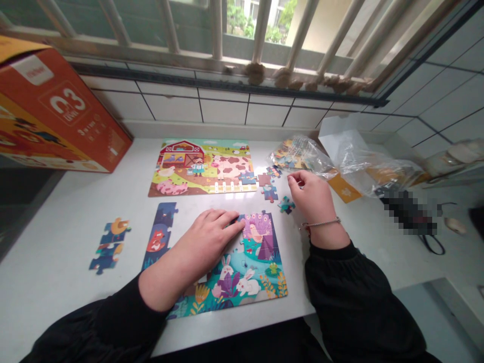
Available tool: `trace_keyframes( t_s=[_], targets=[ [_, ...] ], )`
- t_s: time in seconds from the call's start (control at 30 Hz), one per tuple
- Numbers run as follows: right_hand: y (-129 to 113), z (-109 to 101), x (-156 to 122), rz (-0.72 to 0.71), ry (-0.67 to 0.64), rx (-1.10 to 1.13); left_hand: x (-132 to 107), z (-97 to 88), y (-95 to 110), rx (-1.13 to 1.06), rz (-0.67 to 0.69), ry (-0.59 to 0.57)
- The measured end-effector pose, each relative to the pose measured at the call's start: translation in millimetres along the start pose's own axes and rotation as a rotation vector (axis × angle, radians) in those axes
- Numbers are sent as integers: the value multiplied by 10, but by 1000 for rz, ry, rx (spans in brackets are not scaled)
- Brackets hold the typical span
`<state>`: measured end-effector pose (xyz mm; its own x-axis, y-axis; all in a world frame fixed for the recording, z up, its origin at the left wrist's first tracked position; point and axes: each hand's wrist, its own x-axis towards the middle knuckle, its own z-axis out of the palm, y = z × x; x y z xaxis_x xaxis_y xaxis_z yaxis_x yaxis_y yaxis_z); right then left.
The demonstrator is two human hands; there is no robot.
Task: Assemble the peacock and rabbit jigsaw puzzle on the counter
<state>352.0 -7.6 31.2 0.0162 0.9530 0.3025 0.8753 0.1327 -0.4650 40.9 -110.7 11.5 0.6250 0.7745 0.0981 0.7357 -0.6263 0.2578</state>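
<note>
**Hands at the forest puzzle**

Left hand (212,234) lies flat and open on the half-built forest puzzle (249,282); right hand (312,196), fingers curled, grip unclear, sits beside loose pieces (286,204); beyond, the farm puzzle (204,169); a plastic bag (298,154).

A home, it seems: white tiled wall (223,111), barred window (215,30), children's jigsaw puzzles (257,267) on a white counter (75,212).

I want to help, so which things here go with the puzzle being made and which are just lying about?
Belong: left hand, pressing the forest puzzle; right hand, by the loose pieces; bag of pieces.
Lying about: farm puzzle; orange box; crumpled plastic bag.
</note>
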Motion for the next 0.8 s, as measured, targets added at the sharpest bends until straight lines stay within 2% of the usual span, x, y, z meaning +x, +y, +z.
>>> trace_keyframes(
  t_s=[0.67,0.8],
  targets=[
    [87,45,2,7,-48,-55,-20,24,57,-8,1,25],
    [150,35,-45,9,-127,-101,-19,17,58,-13,2,29]
  ],
)
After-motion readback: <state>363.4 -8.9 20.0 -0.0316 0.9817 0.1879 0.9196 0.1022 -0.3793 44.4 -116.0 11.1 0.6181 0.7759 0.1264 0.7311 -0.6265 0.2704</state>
